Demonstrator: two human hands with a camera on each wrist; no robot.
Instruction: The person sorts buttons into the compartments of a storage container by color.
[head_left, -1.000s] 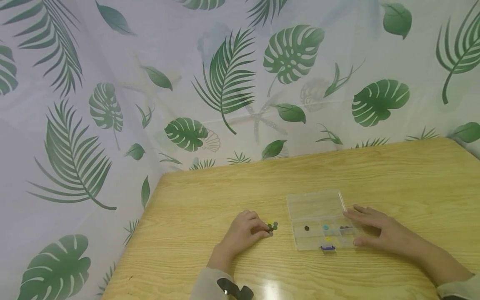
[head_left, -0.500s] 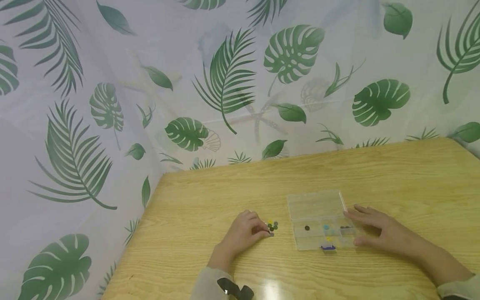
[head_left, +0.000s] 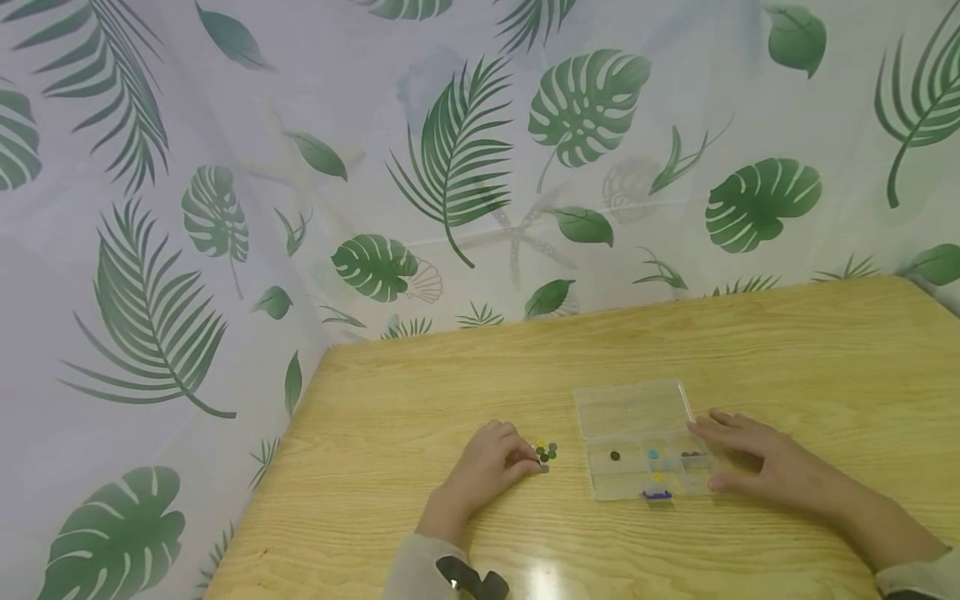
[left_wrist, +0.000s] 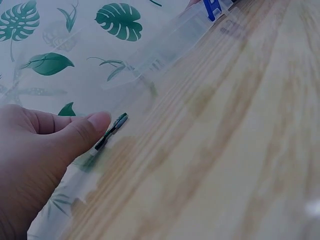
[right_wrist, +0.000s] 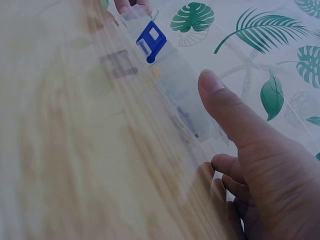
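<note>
In the head view my left hand (head_left: 489, 461) has thumb and index finger close together at a small pile of round, button-like pieces (head_left: 552, 451), grey, green, dark and yellow. The left wrist view shows the left thumb (left_wrist: 90, 129) over dark button-like pieces (left_wrist: 117, 122) seen edge-on; whether one is pinched is unclear. My right hand (head_left: 772, 460) rests at the right side of a clear compartment box (head_left: 611, 483), fingers and thumb spread along its edge. Its lid (head_left: 630, 408) lies back. Inside are a dark disc (head_left: 615, 456), light-blue pieces (head_left: 653, 454) and yellow pieces (head_left: 657, 477).
A blue latch (head_left: 657, 495) juts from the box's front edge. The wood-grain table (head_left: 420, 383) carries the box and the pile. Behind and to the left hangs a leaf-printed cloth (head_left: 300, 208). A dark strap (head_left: 471, 577) circles the left sleeve.
The grey piece at the near edge of the pile sits slightly farther right of my left fingertips than a second ago. Both hands and the box otherwise look almost still.
</note>
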